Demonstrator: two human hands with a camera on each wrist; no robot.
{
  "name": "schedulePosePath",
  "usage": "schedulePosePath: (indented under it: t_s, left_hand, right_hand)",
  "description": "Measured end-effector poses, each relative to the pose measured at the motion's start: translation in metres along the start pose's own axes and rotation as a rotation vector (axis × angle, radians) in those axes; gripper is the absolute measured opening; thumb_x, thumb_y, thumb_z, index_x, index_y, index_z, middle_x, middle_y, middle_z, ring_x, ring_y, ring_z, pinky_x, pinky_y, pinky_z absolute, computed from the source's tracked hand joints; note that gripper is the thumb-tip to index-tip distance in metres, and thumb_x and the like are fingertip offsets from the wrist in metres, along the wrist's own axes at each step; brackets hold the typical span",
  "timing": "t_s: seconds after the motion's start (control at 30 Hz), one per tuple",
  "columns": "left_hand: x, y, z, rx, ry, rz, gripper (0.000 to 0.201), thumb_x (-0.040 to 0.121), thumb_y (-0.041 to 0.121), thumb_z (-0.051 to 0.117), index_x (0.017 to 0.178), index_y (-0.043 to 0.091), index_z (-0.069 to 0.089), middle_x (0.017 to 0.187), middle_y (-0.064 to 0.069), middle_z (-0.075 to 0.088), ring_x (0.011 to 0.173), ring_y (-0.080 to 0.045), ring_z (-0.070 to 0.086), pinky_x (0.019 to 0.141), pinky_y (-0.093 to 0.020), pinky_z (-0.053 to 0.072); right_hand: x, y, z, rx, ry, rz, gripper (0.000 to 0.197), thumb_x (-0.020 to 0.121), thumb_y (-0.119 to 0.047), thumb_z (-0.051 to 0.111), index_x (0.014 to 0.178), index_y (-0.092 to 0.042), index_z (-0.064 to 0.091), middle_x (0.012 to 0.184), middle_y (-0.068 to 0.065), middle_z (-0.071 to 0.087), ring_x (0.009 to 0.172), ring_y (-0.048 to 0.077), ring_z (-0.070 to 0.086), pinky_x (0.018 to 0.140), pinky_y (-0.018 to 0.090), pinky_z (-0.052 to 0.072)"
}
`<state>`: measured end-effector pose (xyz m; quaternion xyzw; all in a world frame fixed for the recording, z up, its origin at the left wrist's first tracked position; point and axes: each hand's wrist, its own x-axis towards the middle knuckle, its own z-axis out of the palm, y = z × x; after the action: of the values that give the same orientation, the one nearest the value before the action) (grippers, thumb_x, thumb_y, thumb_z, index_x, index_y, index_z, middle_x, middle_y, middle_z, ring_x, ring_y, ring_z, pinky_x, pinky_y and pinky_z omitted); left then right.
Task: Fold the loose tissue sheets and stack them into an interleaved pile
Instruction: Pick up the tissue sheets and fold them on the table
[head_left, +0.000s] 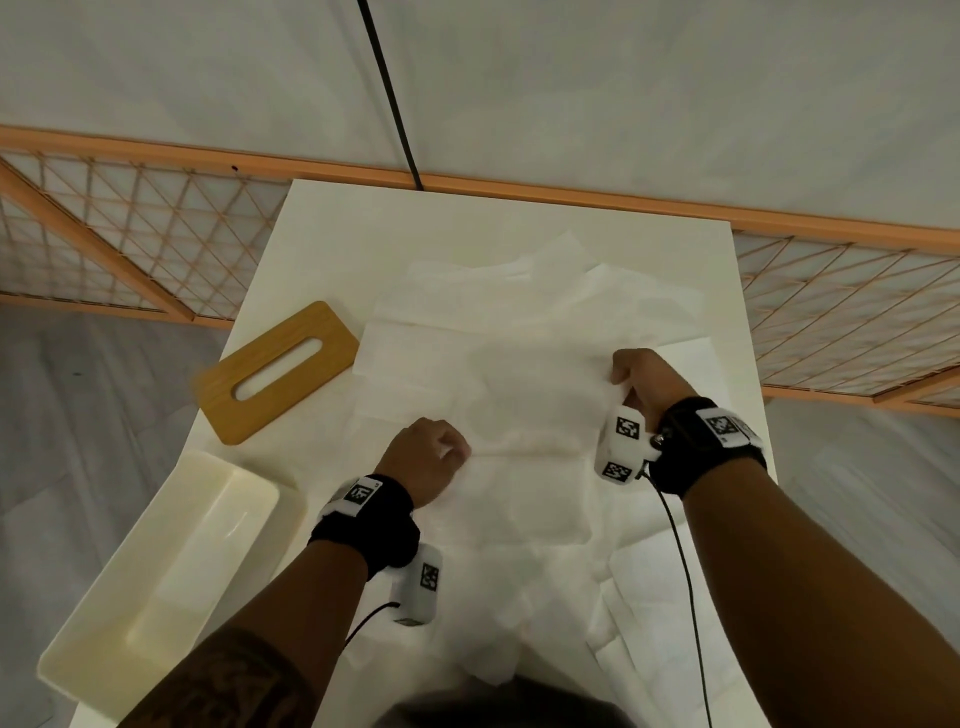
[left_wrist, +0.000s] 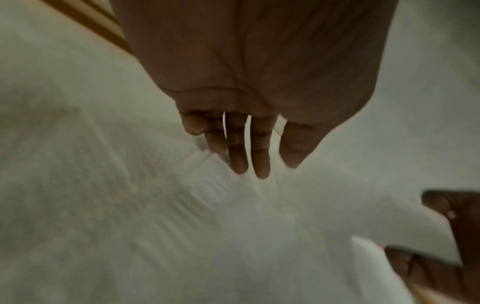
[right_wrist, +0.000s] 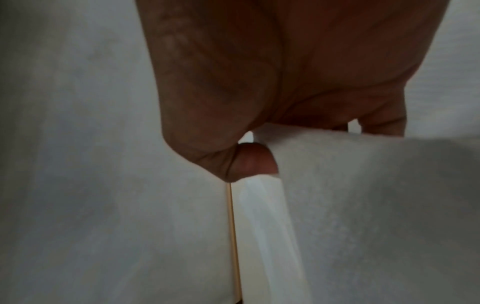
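Note:
Several loose white tissue sheets (head_left: 519, 364) lie overlapping across the white table (head_left: 322, 234). My left hand (head_left: 451, 451) is at the near-left part of the top sheet, and its fingers (left_wrist: 240, 162) and thumb pinch a raised ridge of tissue (left_wrist: 207, 191). My right hand (head_left: 623, 375) holds the same sheet's right edge. In the right wrist view its thumb (right_wrist: 255, 162) pinches the lifted tissue edge (right_wrist: 337, 185) against fingers that are mostly hidden behind the sheet. The left wrist view is blurred.
A wooden tissue-box lid (head_left: 218, 395) with a long slot lies at the left of the table. A cream plastic tray (head_left: 104, 623) sits at the near left edge. An orange lattice screen (head_left: 130, 234) stands beyond the table, and a black cable (head_left: 389, 98) hangs there.

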<state>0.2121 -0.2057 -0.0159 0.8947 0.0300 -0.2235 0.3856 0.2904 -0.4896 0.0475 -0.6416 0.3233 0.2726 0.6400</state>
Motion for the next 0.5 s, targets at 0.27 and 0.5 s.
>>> schedulePosePath:
  t_s: [0.27,0.5]
  left_hand:
    - [0.005,0.039,-0.011,-1.015,-0.139,-0.287,0.071,0.085,0.078,0.042,0.124,0.021,0.056,0.120,0.003,0.073,0.111,-0.014,0.058,0.095,-0.040,0.037]
    - [-0.002,0.036,-0.012,-1.009,-0.031,-0.121,0.031,0.074,0.025,0.082,0.102,0.020,0.071,0.106,0.004,0.075,0.106,-0.014,0.066,0.099,-0.041,0.044]
  right_hand:
    - [-0.054,0.027,0.015,0.355,-0.294,-0.003,0.051,0.082,-0.002,0.026,0.082,-0.001,0.077,0.077,0.014,0.071,0.061,0.030,0.067,0.053,0.023,0.052]
    - [-0.064,0.040,0.021,0.412,-0.291,-0.013,0.046,0.082,-0.002,0.023,0.097,0.001,0.067,0.078,0.016,0.072,0.060,0.030,0.069,0.051,0.026,0.055]
